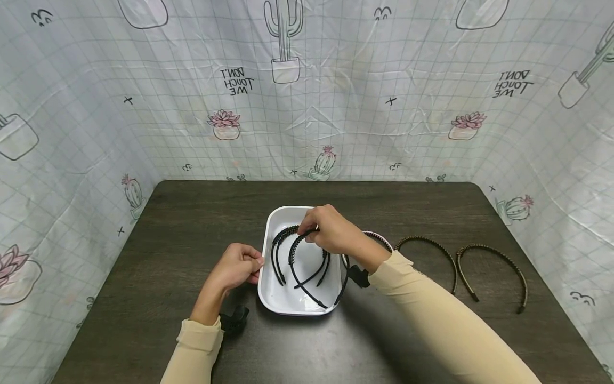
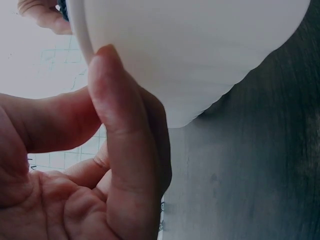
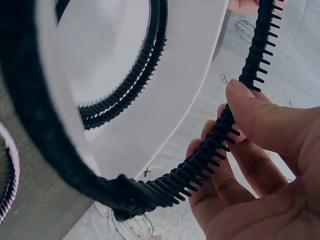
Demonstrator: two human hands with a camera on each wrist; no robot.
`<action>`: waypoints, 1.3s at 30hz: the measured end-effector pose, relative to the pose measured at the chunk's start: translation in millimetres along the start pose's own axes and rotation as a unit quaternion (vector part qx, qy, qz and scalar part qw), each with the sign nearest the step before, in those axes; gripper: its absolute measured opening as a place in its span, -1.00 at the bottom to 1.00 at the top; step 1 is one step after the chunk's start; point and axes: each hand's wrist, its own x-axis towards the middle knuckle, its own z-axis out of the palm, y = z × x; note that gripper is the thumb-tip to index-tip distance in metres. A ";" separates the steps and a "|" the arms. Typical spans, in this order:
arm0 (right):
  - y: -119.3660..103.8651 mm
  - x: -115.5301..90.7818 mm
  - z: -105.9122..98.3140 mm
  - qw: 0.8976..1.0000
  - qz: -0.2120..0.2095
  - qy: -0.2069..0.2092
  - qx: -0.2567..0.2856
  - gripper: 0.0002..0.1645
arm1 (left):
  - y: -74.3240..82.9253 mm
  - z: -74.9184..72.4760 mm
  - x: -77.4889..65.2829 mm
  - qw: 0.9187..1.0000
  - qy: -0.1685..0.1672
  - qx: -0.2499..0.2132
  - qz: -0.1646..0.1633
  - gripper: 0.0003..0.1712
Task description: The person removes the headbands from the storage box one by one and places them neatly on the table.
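The right arm (image 1: 369,252) angles inward, the right hand (image 1: 328,229) pinching with thumb (image 3: 262,117) and fingers (image 3: 225,185); the left arm (image 1: 207,305) reaches forward, the left hand (image 1: 236,265) with fingers bent.

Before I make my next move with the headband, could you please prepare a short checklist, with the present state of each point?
1. Right hand grips the held headband: ok, thumb and fingers pinch it.
2. Left hand on the tray: ok, at its left edge.
3. Held headband over the tray: ok.
4. Held headband free of the black headbands in the tray: cannot tell, they overlap in the head view.
5. Table right of the tray free: not ok, brown headbands and a pink one lie there.
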 end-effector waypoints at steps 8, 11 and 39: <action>2.0 -13.6 -8.4 1.000 0.014 0.001 0.012 -0.81 | 0.1 0.1 -0.9 1.000 -0.002 0.004 0.000 -0.77; 2.7 -18.0 -11.0 1.000 0.016 0.000 0.015 -0.81 | -0.5 -0.1 -0.1 1.000 -0.002 0.006 -0.001 -0.77; 20.8 -74.6 -29.0 1.000 0.013 0.000 0.003 -0.72 | 0.4 1.0 -0.3 1.000 0.003 0.007 -0.017 -0.78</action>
